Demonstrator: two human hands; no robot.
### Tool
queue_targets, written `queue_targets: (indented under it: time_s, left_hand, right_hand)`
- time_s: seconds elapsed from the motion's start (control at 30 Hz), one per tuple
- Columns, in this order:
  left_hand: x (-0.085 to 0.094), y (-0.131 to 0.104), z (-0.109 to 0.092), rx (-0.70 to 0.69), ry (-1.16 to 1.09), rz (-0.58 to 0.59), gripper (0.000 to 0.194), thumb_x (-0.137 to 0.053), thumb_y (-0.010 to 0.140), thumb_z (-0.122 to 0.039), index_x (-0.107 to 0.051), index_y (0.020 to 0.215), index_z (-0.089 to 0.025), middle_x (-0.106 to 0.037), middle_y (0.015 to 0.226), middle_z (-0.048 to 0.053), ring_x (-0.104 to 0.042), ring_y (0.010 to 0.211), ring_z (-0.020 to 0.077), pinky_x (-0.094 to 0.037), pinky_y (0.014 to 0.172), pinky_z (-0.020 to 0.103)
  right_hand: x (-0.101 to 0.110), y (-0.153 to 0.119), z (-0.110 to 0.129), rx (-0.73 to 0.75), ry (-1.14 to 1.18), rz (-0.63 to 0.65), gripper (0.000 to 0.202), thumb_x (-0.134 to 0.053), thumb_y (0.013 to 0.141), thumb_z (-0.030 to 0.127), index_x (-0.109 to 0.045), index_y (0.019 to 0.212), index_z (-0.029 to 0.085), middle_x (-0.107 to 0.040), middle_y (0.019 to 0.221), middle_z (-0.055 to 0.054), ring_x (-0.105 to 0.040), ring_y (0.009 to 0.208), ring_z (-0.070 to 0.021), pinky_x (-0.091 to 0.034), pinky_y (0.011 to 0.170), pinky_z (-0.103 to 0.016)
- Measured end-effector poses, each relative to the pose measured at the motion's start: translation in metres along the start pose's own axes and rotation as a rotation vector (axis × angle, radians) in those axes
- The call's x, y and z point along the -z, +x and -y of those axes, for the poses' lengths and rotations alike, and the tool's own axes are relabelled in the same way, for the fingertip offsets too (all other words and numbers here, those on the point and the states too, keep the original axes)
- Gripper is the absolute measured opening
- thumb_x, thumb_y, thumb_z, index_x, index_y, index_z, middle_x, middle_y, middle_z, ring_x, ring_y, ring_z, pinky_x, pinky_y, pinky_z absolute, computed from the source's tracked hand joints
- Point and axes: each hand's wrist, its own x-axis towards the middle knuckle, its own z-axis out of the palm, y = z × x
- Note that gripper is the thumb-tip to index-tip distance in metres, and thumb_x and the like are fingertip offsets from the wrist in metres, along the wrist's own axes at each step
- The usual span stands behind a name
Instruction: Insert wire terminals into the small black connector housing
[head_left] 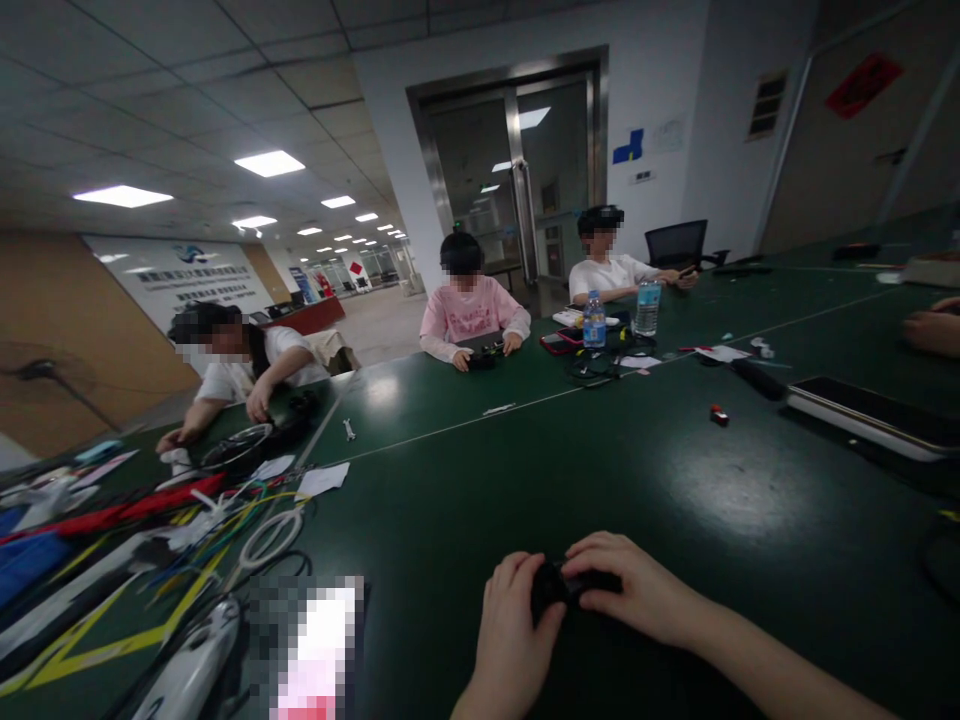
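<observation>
Left hand and right hand bare, forearms uncovered, no sleeves showing

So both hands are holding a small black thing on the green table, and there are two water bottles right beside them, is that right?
Not quite. The head view shows both hands on the small black object, but the two water bottles stand far across the green table, near the seated people.

A small black device sits on the dark green glossy tabletop. At nine o'clock lie yellow wires and a red strip; at two o'clock, a tiny red part; at twelve, blue-labelled clear bottles.
</observation>
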Motion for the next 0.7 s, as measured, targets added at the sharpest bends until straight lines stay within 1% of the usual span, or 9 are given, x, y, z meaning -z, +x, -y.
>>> queue_targets:
  time_s: [0.17,0.43,0.7]
  left_hand:
    - [0.0014,-0.0015,-0.0014,-0.002,-0.007,-0.006,0.047,-0.055,0.075,-0.022,-0.052,0.122,-0.019,-0.049,0.127,0.007,-0.045,0.114,0.0235,-0.035,0.099,0.033]
    - [0.0043,-0.0020,-0.0034,0.017,-0.008,0.014,0.047,-0.055,0.076,-0.023,-0.052,0.123,-0.019,-0.048,0.128,0.007,-0.044,0.115,0.0239,-0.034,0.101,0.034]
    - [0.0044,-0.0028,-0.0034,0.011,-0.020,0.020,0.047,-0.055,0.076,-0.024,-0.052,0.123,-0.020,-0.048,0.128,0.006,-0.044,0.115,0.0240,-0.034,0.101,0.034]
  right_hand:
    - [-0.0015,-0.0011,-0.0034,0.003,0.005,-0.022,0.035,-0.069,0.073,0.028,-0.064,0.108,0.031,-0.063,0.115,-0.004,-0.053,0.111,-0.0251,-0.037,0.097,-0.043]
    - [-0.0016,-0.0009,-0.0037,0.018,-0.002,-0.024,0.032,-0.068,0.075,0.030,-0.065,0.106,0.031,-0.064,0.113,-0.004,-0.055,0.108,-0.0251,-0.038,0.096,-0.044]
    - [0.0019,-0.0024,-0.0013,-0.003,0.010,0.007,0.033,-0.068,0.074,0.033,-0.065,0.107,0.030,-0.062,0.116,-0.005,-0.053,0.111,-0.0263,-0.036,0.098,-0.045]
